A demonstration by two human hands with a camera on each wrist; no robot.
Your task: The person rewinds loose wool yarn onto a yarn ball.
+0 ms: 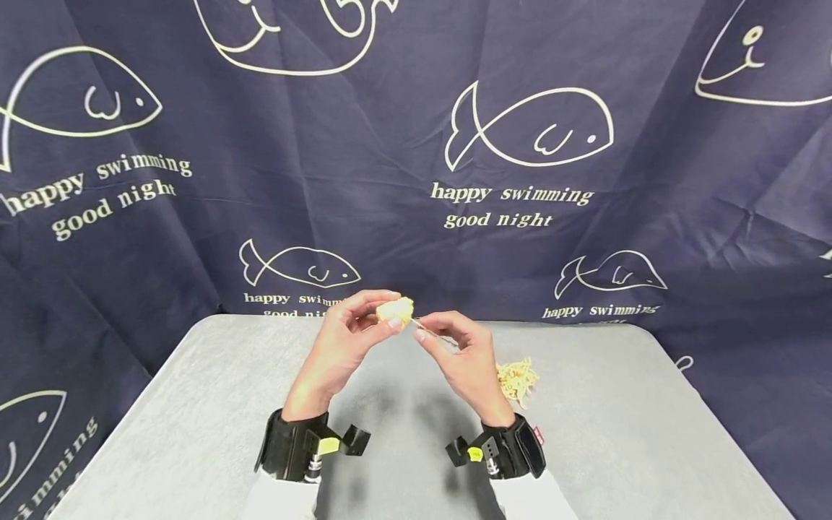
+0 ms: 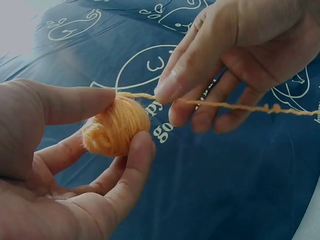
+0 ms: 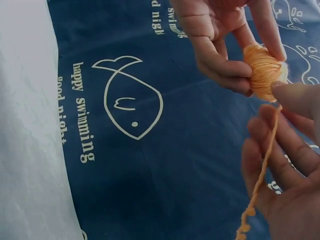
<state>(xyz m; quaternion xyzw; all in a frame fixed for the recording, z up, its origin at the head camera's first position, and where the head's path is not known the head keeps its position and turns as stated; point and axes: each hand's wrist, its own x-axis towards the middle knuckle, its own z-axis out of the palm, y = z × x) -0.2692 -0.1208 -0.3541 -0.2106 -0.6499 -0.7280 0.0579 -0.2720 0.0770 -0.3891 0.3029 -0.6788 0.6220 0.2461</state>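
— While the small round ball of pale orange wool yarn [image 2: 116, 126] sits above the near middle of the tabletop, who has it?

— The left hand [image 1: 341, 343] pinches it, thumb on one side and curled fingers on the other. It touches nothing else.

— And the strand?

— A thin orange yarn strand [image 2: 235, 105] leaves the top of the ball and runs taut to the right hand [image 1: 464, 361]. That hand's fingers are closed on it, the index fingertip [image 2: 167, 90] pressing right beside the ball.

— Where does the strand end up?

— Most likely in the loose tangled heap of yellowish yarn [image 1: 518, 379] lying on the grey tabletop [image 1: 617, 433], just right of the right wrist. I can't trace the strand all the way to it.

— What could go wrong?

— The ball rests only between fingertips, so I judge that a hard tug along the strand could pop it out and let it roll. A snag in the heap could jerk the strand too, and slack would leave loose turns that slide off.

— Anything behind?

— A navy cloth printed with white fish outlines [image 1: 529, 130].
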